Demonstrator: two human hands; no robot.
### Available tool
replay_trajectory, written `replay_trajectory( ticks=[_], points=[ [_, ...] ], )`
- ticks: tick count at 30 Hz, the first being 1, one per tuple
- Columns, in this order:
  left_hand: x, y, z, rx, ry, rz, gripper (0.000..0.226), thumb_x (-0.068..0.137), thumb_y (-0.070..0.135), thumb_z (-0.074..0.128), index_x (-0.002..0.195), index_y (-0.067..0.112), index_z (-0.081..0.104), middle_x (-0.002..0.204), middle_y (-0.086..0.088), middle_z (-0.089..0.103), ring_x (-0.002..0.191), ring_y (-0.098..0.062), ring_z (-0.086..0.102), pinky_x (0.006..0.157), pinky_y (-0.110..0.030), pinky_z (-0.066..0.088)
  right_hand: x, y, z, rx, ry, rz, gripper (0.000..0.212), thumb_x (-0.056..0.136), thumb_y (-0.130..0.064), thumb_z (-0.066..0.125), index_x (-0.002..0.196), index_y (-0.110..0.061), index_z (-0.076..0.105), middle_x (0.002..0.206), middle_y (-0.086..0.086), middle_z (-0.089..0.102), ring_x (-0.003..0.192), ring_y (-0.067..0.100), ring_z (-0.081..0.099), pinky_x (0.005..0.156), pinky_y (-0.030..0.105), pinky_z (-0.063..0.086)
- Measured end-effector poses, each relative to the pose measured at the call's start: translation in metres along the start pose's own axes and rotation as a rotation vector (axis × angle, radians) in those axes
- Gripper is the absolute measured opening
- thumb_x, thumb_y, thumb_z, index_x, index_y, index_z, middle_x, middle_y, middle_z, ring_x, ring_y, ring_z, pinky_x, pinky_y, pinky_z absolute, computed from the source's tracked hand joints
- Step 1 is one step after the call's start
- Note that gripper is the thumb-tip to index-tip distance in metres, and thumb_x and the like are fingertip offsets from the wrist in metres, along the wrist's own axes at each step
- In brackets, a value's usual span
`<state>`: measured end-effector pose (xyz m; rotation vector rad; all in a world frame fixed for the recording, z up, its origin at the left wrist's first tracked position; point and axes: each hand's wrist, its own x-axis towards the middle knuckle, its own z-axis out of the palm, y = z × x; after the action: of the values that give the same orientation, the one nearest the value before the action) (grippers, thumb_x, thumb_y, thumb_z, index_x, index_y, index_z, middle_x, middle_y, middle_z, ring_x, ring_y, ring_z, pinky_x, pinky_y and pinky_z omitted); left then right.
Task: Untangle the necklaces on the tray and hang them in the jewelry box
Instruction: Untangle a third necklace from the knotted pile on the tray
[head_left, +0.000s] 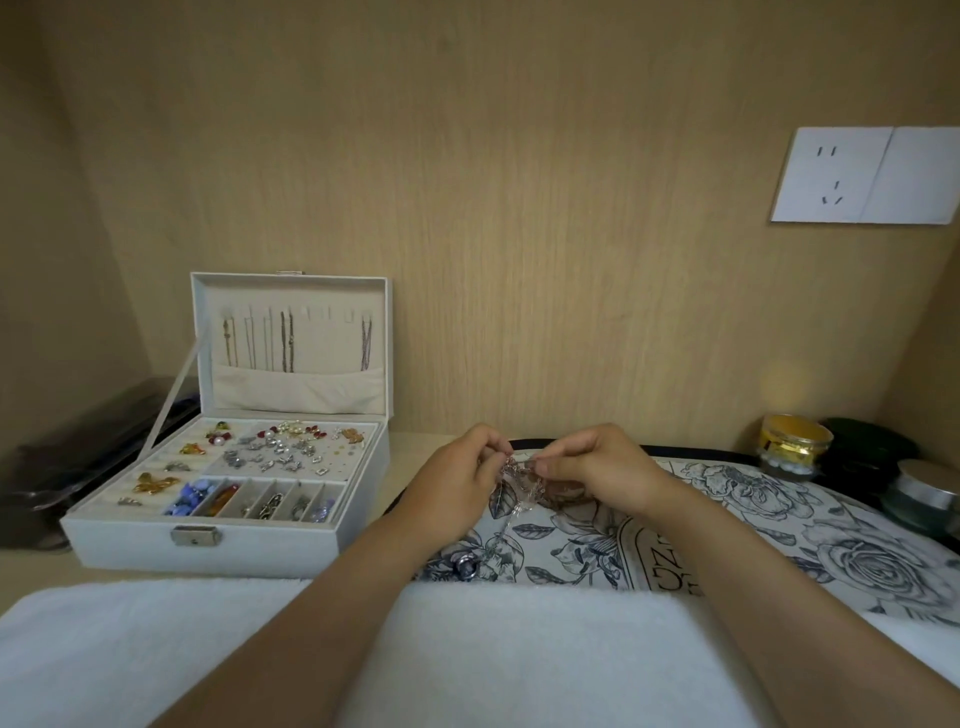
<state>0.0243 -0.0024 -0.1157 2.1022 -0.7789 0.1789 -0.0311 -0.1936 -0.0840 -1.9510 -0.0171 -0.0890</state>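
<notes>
Midway, we judged; several chains (285, 343) already hung in the lid of the jewelry box (291, 540); our left hand (457, 483) and right hand (597, 478) each pinched the tangled necklace (519, 480) just above the floral tray (779, 519); untangling and hanging it were left.

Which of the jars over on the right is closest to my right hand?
The gold-topped jar, at the far right corner of the tray. The silver-lidded jar sits farther right, further from the right hand pinching the necklace.
</notes>
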Motion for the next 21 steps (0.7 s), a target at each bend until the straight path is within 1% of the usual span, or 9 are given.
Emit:
replay_trajectory(
  ticks=[3,5,8,11,14,16,18,20,21],
  points=[
    [-0.003,-0.001,0.004,-0.109,0.005,-0.041,0.013,0.102,0.021,0.049,0.111,0.023,0.058,0.076,0.012,0.057,0.062,-0.001,0.05,0.061,-0.02,0.041,-0.001,-0.002,0.003,0.115,0.025,0.02,0.01,0.088,-0.01,0.072,0.093,-0.005,0.079,0.091,0.011,0.078,0.081,0.024,0.071,0.083,0.036,0.058],
    [-0.003,-0.001,0.006,-0.231,0.019,-0.09,0.013,0.103,0.019,0.048,0.111,0.023,0.057,0.069,0.01,0.054,0.059,-0.006,0.048,0.057,-0.022,0.04,-0.002,-0.004,0.005,0.163,0.026,0.028,0.013,0.092,-0.007,0.065,0.089,-0.001,0.075,0.092,0.014,0.077,0.078,0.024,0.067,0.083,0.039,0.057],
    [-0.003,0.0,0.005,-0.332,0.03,-0.167,0.014,0.103,0.02,0.047,0.102,0.026,0.059,0.065,0.008,0.053,0.055,-0.007,0.045,0.055,-0.022,0.039,-0.002,-0.007,0.009,0.252,0.044,0.032,0.017,0.094,-0.007,0.057,0.082,-0.005,0.069,0.078,0.013,0.072,0.076,0.024,0.063,0.075,0.036,0.052],
    [-0.006,0.001,0.001,-0.421,-0.004,-0.233,0.024,0.104,0.024,0.045,0.092,0.024,0.066,0.061,0.007,0.048,0.057,-0.008,0.046,0.06,-0.028,0.039,-0.002,-0.007,0.011,0.24,0.067,0.017,0.016,0.096,-0.012,0.057,0.085,-0.009,0.069,0.066,0.008,0.064,0.071,0.021,0.06,0.069,0.032,0.041],
    [-0.008,0.004,-0.001,-0.437,-0.066,-0.221,0.029,0.102,0.036,0.047,0.089,0.024,0.071,0.066,0.007,0.055,0.062,-0.006,0.051,0.068,-0.029,0.042,-0.003,-0.007,0.014,0.207,0.015,-0.015,0.016,0.096,-0.019,0.061,0.088,-0.012,0.073,0.072,0.008,0.066,0.071,0.021,0.055,0.065,0.031,0.039],
    [-0.009,0.006,-0.001,-0.438,-0.118,-0.181,0.021,0.097,0.038,0.058,0.092,0.023,0.072,0.072,0.004,0.06,0.065,-0.006,0.053,0.068,-0.023,0.042,-0.005,-0.009,0.018,0.2,-0.022,-0.034,0.016,0.097,-0.019,0.062,0.091,-0.011,0.075,0.079,0.008,0.07,0.073,0.019,0.058,0.062,0.027,0.042],
    [-0.01,0.007,0.002,-0.452,-0.116,-0.129,0.006,0.09,0.028,0.071,0.091,0.022,0.072,0.067,0.008,0.06,0.061,-0.002,0.053,0.063,-0.015,0.042,-0.006,-0.01,0.02,0.192,-0.028,-0.041,0.016,0.096,-0.017,0.063,0.095,-0.007,0.075,0.085,0.009,0.073,0.075,0.013,0.064,0.058,0.021,0.047],
    [-0.01,0.008,0.005,-0.465,-0.065,-0.112,0.004,0.086,0.02,0.075,0.09,0.021,0.074,0.064,0.014,0.06,0.06,0.0,0.053,0.061,-0.013,0.042,-0.006,-0.011,0.02,0.201,-0.009,-0.035,0.015,0.096,-0.016,0.063,0.095,-0.005,0.074,0.084,0.01,0.073,0.072,0.014,0.066,0.053,0.024,0.051],
    [-0.01,0.007,0.005,-0.48,-0.047,-0.121,0.006,0.086,0.018,0.075,0.092,0.02,0.076,0.068,0.014,0.065,0.064,0.0,0.057,0.065,-0.012,0.045,-0.006,-0.011,0.02,0.198,0.009,-0.033,0.015,0.097,-0.016,0.063,0.095,-0.005,0.073,0.081,0.009,0.073,0.07,0.016,0.065,0.05,0.027,0.051]
  ],
)
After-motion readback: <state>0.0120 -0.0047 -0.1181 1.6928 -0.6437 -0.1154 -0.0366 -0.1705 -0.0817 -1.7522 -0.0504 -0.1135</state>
